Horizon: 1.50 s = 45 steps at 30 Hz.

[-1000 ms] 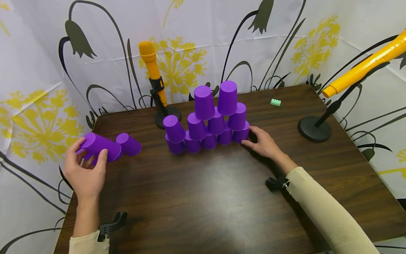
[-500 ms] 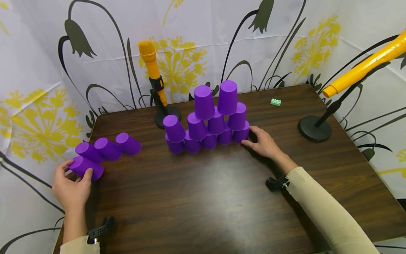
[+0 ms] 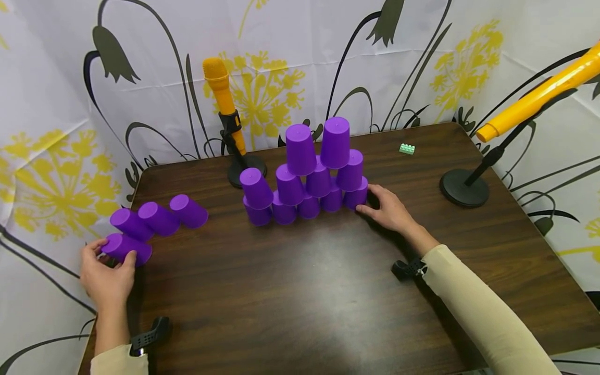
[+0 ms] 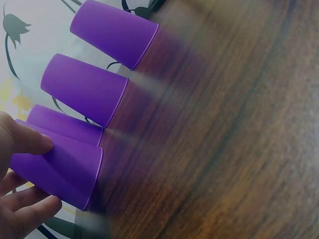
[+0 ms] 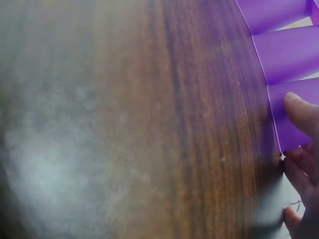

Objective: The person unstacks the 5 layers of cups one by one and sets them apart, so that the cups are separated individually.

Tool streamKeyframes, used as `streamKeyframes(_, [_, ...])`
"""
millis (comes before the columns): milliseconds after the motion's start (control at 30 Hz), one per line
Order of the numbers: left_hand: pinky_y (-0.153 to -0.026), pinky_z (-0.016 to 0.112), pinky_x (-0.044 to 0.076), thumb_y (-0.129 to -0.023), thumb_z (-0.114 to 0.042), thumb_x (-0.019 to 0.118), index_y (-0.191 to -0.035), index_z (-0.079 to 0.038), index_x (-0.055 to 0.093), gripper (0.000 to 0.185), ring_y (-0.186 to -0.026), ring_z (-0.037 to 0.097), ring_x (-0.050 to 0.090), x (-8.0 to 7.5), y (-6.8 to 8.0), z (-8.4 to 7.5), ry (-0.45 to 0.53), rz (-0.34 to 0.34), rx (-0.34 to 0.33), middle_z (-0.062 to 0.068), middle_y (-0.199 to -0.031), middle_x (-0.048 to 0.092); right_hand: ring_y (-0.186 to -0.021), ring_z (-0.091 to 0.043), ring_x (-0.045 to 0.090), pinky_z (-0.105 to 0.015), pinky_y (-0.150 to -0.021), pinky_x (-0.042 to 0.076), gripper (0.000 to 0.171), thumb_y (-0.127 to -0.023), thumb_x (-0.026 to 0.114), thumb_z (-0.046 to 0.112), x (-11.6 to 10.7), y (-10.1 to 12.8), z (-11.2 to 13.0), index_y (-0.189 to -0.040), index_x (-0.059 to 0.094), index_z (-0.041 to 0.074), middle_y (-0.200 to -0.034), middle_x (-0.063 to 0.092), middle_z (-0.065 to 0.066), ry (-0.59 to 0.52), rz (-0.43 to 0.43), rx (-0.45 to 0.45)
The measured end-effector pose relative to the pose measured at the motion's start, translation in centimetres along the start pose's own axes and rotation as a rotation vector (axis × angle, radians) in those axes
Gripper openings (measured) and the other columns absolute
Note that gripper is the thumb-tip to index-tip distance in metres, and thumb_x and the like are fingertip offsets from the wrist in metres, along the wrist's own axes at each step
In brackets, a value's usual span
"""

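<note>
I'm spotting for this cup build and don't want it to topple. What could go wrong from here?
The pyramid looks uneven: its top cups lean, and one cup sits tilted at the left end, so a nudge might bring it down. The right hand touches the bottom right cup; pulling away sharply could shift the base. The left hand holds a cup near the table edge, where it might slip off.

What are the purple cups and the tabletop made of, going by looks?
Purple cups: most likely thin moulded plastic with a matte to satin finish; uniform colour, fine rim edge and smooth tapered walls, as on the one in the left hand grip. Tabletop: dark wood grain, probably laminate or veneer rather than solid wood; the streaked pattern is flat with a soft sheen. I cannot tell which.
</note>
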State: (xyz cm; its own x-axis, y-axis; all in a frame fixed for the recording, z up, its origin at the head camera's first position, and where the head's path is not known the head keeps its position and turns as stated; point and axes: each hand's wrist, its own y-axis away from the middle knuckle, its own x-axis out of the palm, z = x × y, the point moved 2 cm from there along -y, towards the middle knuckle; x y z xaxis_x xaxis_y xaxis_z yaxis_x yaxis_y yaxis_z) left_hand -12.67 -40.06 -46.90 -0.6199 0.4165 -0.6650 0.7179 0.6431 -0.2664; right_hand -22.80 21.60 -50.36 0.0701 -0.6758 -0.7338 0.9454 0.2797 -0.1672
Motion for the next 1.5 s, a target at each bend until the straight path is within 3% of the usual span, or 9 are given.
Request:
streamKeyframes(333, [-0.083, 0.01, 0.043, -0.082, -0.016, 0.076, -0.135, -0.012, 0.047, 0.061, -0.116, 0.031, 0.057, 0.0, -0.1, 0.0, 0.008, -0.003, 0.006, 0.01, -0.134, 0.053, -0.129, -0.036, 0.048, -0.053, -0.107, 0.035, 0.065, -0.089, 0.074, 0.032, 0.1, -0.1, -0.1, -0.142, 0.049, 0.006, -0.136, 0.055, -0.017, 0.01, 0.002, -0.002])
streamKeyframes(533, [-0.088, 0.015, 0.046, -0.081, -0.017, 0.076, -0.142, -0.026, 0.042, 0.071, -0.126, 0.021, 0.05, -0.5, 0.3, -0.3, 0.047, -0.027, 0.008, 0.004, -0.14, 0.049, -0.128, -0.036, 0.048, -0.052, -0.107, 0.035, 0.063, -0.088, 0.074, 0.032, 0.0, -0.2, 0.1, -0.141, 0.05, 0.007, -0.135, 0.056, -0.016, 0.006, 0.001, -0.011])
streamKeyframes(700, [-0.085, 0.012, 0.039, -0.078, -0.015, 0.075, -0.137, -0.024, 0.052, 0.064, -0.119, 0.009, 0.048, -1.5, 0.9, -3.5, 0.074, -0.24, 0.212, -0.009, -0.129, 0.052, -0.13, -0.036, 0.046, -0.053, -0.107, 0.034, 0.065, -0.089, 0.073, 0.034, 0.0, -0.3, 0.0, -0.143, 0.048, 0.008, -0.137, 0.054, -0.016, 0.008, 0.009, -0.009])
streamKeyframes(867, [-0.079, 0.009, 0.041, -0.073, -0.009, 0.062, -0.12, -0.006, 0.065, 0.047, -0.107, 0.01, 0.053, -1.8, 2.7, -10.9, 0.264, -0.354, 0.504, -0.015, -0.117, 0.056, -0.13, -0.035, 0.046, -0.053, -0.106, 0.035, 0.065, -0.089, 0.072, 0.035, 0.0, -0.2, -0.1, -0.144, 0.048, 0.01, -0.138, 0.054, -0.014, 0.012, 0.003, -0.012])
streamKeyframes(967, [-0.083, 0.013, 0.046, -0.072, -0.011, 0.059, -0.115, -0.002, 0.067, 0.045, -0.107, 0.019, 0.057, -1.0, 4.0, -15.6, 0.416, -0.301, 0.65, -0.002, -0.116, 0.064, -0.129, -0.035, 0.047, -0.053, -0.106, 0.035, 0.064, -0.089, 0.073, 0.034, 0.0, -0.2, -0.1, -0.143, 0.048, 0.01, -0.137, 0.055, -0.014, 0.011, -0.002, -0.017])
streamKeyframes(1100, [-0.089, 0.026, 0.052, -0.077, -0.009, 0.063, -0.118, 0.0, 0.066, 0.042, -0.111, 0.027, 0.058, 0.7, 5.9, -21.1, 0.531, -0.11, 0.811, 0.013, -0.12, 0.064, -0.129, -0.035, 0.047, -0.053, -0.106, 0.035, 0.062, -0.089, 0.073, 0.034, -0.1, -0.2, -0.1, -0.141, 0.05, 0.01, -0.136, 0.055, -0.014, 0.007, -0.004, -0.02])
streamKeyframes(1300, [-0.088, 0.045, 0.054, -0.082, -0.007, 0.073, -0.14, -0.01, 0.054, 0.06, -0.124, 0.021, 0.052, 4.5, 7.4, -26.3, 0.465, 0.264, 1.009, 0.006, -0.138, 0.054, -0.128, -0.035, 0.048, -0.052, -0.106, 0.035, 0.06, -0.089, 0.073, 0.033, -0.1, -0.1, -0.2, -0.139, 0.052, 0.008, -0.134, 0.056, -0.015, 0.011, -0.01, -0.021])
streamKeyframes(1400, [-0.093, 0.046, 0.05, -0.085, -0.013, 0.074, -0.147, -0.013, 0.046, 0.068, -0.128, 0.021, 0.048, 6.3, 8.0, -28.5, 0.424, 0.376, 1.072, 0.004, -0.143, 0.049, -0.127, -0.034, 0.049, -0.052, -0.106, 0.036, 0.059, -0.089, 0.073, 0.032, -0.1, -0.1, -0.3, -0.139, 0.052, 0.008, -0.133, 0.057, -0.014, 0.008, -0.012, -0.025])
streamKeyframes(1500, [-0.092, 0.045, 0.049, -0.087, -0.019, 0.074, -0.149, -0.015, 0.041, 0.071, -0.124, 0.022, 0.049, 7.8, 8.5, -30.3, 0.41, 0.43, 1.082, 0.005, -0.144, 0.048, -0.127, -0.034, 0.049, -0.052, -0.106, 0.036, 0.059, -0.089, 0.073, 0.032, 0.0, 0.0, -0.2, -0.139, 0.052, 0.008, -0.133, 0.057, -0.015, 0.006, -0.01, -0.025])
